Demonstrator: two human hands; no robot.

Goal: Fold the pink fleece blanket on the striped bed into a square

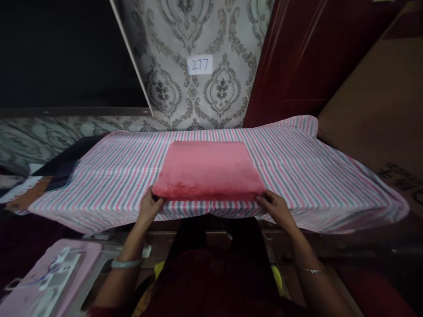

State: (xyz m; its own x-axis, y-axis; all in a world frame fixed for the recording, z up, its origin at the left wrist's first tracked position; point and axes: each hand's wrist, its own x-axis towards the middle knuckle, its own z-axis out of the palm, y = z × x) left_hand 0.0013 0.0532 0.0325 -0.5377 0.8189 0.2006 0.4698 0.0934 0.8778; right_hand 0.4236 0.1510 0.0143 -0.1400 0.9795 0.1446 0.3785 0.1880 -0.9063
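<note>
Both hands pinch the near corners of the folded pink towel [206,169] on the striped table [330,185], left hand [150,207] and right hand [276,209] closed; I would keep corners level and pull evenly.

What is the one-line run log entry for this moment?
left hand: grips near left corner of folded pink towel | right hand: grips near right corner | towel: flat on striped cloth
</note>
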